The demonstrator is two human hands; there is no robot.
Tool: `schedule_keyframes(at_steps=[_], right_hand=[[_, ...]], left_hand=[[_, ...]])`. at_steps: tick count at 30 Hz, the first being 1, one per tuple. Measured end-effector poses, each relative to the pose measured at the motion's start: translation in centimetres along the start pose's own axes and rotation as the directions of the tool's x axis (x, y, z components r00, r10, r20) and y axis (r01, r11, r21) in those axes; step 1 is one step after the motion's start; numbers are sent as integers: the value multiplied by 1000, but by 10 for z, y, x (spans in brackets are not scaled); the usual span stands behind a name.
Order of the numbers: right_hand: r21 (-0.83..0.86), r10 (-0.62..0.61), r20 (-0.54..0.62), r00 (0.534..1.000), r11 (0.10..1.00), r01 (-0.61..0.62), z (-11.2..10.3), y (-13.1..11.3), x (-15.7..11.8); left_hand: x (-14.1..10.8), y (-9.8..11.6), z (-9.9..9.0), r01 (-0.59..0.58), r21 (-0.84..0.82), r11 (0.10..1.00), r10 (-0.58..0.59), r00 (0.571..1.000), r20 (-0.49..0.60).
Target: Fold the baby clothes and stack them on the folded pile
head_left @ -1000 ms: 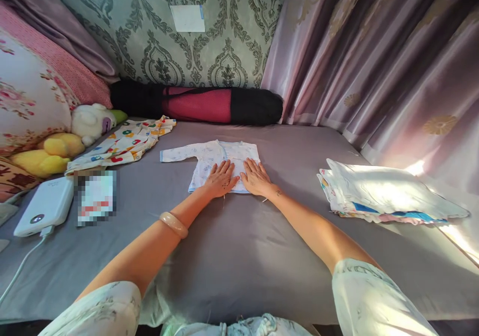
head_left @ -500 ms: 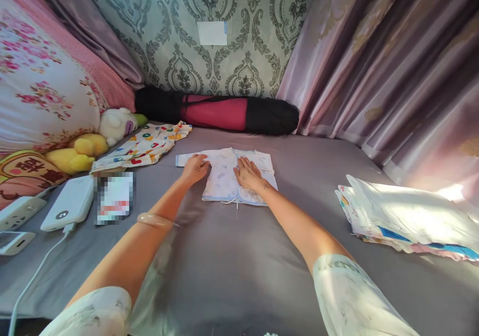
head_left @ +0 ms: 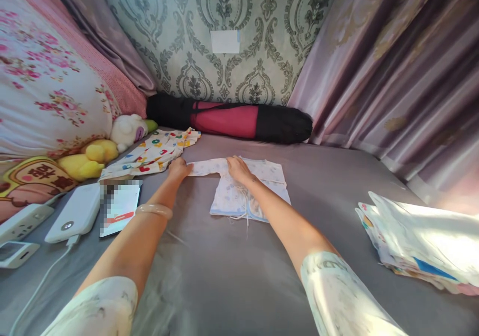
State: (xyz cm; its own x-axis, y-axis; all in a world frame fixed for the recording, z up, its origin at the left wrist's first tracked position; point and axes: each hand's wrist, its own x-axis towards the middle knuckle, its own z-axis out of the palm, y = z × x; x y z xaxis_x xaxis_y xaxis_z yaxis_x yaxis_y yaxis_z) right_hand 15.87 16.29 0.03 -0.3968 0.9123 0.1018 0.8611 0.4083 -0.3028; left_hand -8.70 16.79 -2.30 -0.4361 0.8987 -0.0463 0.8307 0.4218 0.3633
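A small white baby shirt with a pale print, light blue trim and thin white ties lies spread on the grey sheet. Its left-hand sleeve stretches straight out to the side. My left hand is closed around the cuff of that sleeve. At the shoulder, where the sleeve meets the body, my right hand grips the cloth with bent fingers; its fingertips are partly hidden. The right-hand sleeve seems folded over the shirt's body, and my right forearm covers part of the front.
A colourful printed garment lies at the back left, beside plush toys. Nearer are a phone, a white power bank with a cable and a power strip. Folded clothes are stacked right. A black-and-red roll lies along the wall.
My left hand has moved left and taken hold of the cuff, drawing the sleeve out. My right hand, flat on the shirt before, has shifted to the shoulder and bent its fingers. The view has shifted slightly.
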Motion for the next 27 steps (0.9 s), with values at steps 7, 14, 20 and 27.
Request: schedule_keyframes(at_steps=[7, 14, 20, 27], right_hand=[[-21, 120, 47, 992, 993, -119, 14, -10, 2], [-47, 150, 179, 972, 988, -144, 10, -15, 3], [-37, 173, 301, 938, 985, -170, 0, -14, 10], [-42, 228, 321, 919, 973, -226, 3, -17, 18]], left_hand=[[8, 4, -4, 25, -92, 995, -22, 999, 33], [8, 10, 0, -37, -294, 955, -25, 978, -206], [5, 11, -3, -149, -281, 948, 66, 956, -286], [11, 7, -9, -110, -306, 946, 37, 972, -234]])
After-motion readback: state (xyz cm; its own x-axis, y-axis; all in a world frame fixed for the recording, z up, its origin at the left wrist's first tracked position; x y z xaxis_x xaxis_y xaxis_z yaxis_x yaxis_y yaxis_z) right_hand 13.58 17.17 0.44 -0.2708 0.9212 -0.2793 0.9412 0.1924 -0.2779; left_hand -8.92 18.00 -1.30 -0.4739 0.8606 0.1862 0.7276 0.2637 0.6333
